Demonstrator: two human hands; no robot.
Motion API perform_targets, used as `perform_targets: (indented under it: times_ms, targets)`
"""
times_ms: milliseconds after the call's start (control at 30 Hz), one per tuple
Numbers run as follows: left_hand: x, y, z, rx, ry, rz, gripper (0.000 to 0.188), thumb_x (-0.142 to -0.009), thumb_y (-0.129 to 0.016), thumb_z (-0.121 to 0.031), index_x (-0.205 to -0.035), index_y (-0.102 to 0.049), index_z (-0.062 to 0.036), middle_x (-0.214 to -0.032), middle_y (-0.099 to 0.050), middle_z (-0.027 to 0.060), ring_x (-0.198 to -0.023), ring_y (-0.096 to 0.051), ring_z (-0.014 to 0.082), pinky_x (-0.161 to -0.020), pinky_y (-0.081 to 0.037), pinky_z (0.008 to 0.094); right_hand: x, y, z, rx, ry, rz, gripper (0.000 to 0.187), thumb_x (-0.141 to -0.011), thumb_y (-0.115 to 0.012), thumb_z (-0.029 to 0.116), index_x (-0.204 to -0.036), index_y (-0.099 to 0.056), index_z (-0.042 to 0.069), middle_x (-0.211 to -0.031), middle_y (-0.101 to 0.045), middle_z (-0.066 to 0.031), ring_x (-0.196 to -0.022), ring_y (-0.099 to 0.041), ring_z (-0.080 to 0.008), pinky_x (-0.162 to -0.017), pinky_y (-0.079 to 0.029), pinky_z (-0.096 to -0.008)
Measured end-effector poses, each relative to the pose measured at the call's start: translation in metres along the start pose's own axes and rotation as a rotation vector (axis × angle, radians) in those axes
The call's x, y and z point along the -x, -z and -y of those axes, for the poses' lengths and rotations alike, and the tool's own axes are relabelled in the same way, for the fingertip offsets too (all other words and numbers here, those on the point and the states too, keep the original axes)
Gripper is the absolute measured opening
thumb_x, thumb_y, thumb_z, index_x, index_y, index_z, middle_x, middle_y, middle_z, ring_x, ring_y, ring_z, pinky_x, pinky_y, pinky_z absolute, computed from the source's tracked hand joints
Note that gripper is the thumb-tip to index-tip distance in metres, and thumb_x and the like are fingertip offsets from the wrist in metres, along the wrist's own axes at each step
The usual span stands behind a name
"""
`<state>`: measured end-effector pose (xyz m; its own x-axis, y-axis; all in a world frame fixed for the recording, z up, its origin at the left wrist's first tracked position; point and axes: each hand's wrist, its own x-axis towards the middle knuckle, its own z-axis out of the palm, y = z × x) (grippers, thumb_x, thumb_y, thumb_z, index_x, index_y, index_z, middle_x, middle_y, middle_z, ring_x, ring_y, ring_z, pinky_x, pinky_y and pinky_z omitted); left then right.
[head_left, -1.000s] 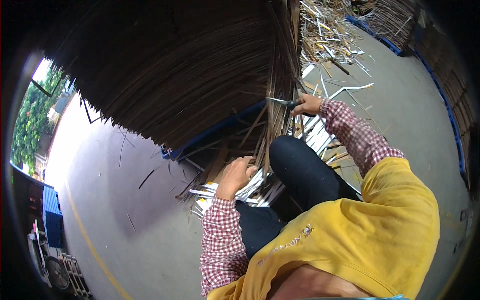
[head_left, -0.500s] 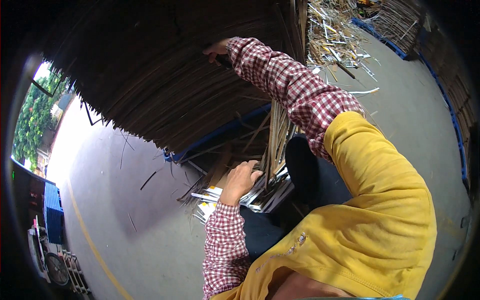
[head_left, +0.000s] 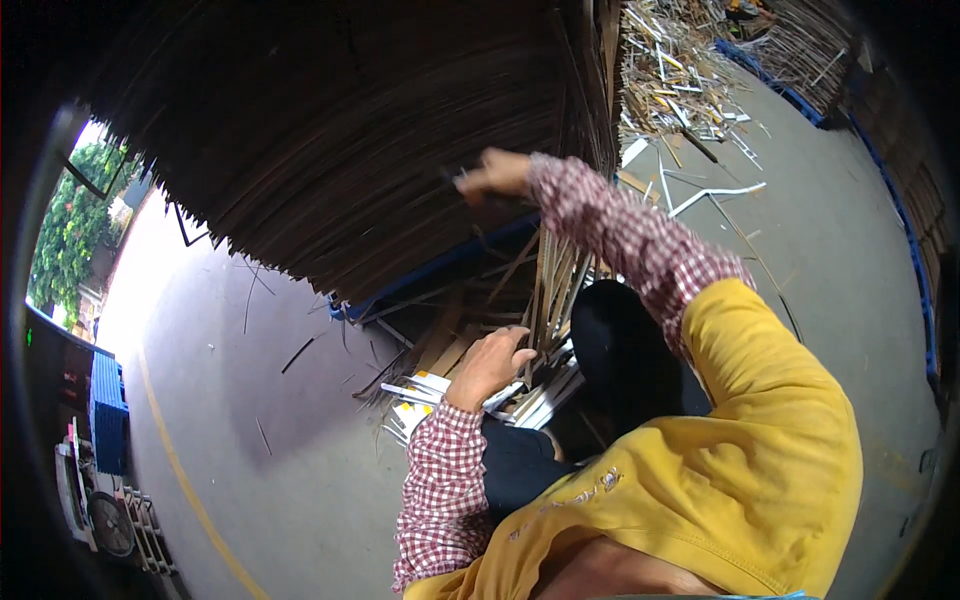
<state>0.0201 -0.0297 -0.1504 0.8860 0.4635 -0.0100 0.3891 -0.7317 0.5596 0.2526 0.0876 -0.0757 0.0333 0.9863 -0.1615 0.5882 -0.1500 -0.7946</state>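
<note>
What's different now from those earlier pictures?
The right hand swung up and left in front of the dark layered stack, then partway back down and right; blur hides whether it holds the tool seen earlier. The left hand stayed low by the white strips.

Workshop or warehouse: tall stack (head_left: 350,150), blue pallet (head_left: 347,312), scrap strips (head_left: 550,402), 1 yellow floor line (head_left: 190,490).

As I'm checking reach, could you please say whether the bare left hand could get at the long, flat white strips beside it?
Probably yes: the bare left hand is close beside the long, flat white strips, and nothing visible blocks the way, though depth is hard to judge.
</note>
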Motion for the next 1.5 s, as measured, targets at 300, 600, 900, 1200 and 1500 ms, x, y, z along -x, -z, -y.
perform_targets:
  times_ms: [300,600,900,1200,1500]
  targets:
    - [-0.008,0.002,0.006,-0.016,0.083,0.001,0.036,-0.078,-0.051,-0.026,-0.105,-0.048,-0.0025,-0.097,-0.053,0.0179,-0.091,-0.049,0.0311,-0.077,-0.039,0.037,-0.083,0.056,0.09,-0.109,-0.085,-0.024,0.044,-0.084,-0.037,0.042,-0.109,-0.051,0.008,-0.107,-0.051,-0.0082,-0.086,-0.049,-0.0233,-0.075,-0.038,-0.0383]
    - [-0.009,0.006,0.007,-0.038,0.066,-0.009,0.036,-0.077,-0.053,-0.025,-0.105,-0.049,-0.0031,-0.093,-0.054,0.0198,-0.085,-0.053,0.033,-0.073,-0.042,0.0381,-0.112,0.011,0.019,-0.066,0.074,-0.29,0.031,-0.08,-0.048,0.035,-0.077,-0.055,0.004,-0.062,-0.051,-0.0068,-0.061,-0.049,-0.0169,-0.053,-0.039,-0.0317]
    - [0.006,0.009,-0.002,-0.024,0.029,-0.029,0.034,-0.076,-0.052,-0.024,-0.103,-0.049,-0.0028,-0.089,-0.054,0.0194,-0.083,-0.052,0.0341,-0.072,-0.041,0.0393,0.133,-0.001,-0.18,0.196,-0.416,-0.371,0.033,-0.064,-0.06,0.029,-0.066,-0.058,-0.004,-0.053,-0.053,-0.0115,-0.051,-0.054,-0.0172,-0.048,-0.042,-0.0313]
    - [-0.004,-0.004,-0.003,0.015,0.03,0.034,0.036,-0.077,-0.052,-0.023,-0.105,-0.049,-0.0011,-0.098,-0.053,0.0198,-0.09,-0.05,0.0325,-0.077,-0.04,0.036,0.031,0.034,0.011,-0.168,0.259,-0.119,0.032,-0.069,-0.059,0.032,-0.071,-0.063,0.001,-0.07,-0.06,-0.0107,-0.068,-0.055,-0.0184,-0.069,-0.041,-0.0303]
    - [-0.007,0.003,0.012,-0.038,0.076,-0.016,0.036,-0.076,-0.052,-0.024,-0.104,-0.05,-0.0013,-0.093,-0.054,0.02,-0.087,-0.051,0.0323,-0.075,-0.04,0.0363,-0.085,-0.01,0.006,0.038,0.178,-0.492,0.037,-0.076,-0.05,0.039,-0.077,-0.057,0.002,-0.063,-0.056,-0.0086,-0.058,-0.052,-0.0183,-0.056,-0.041,-0.0332]
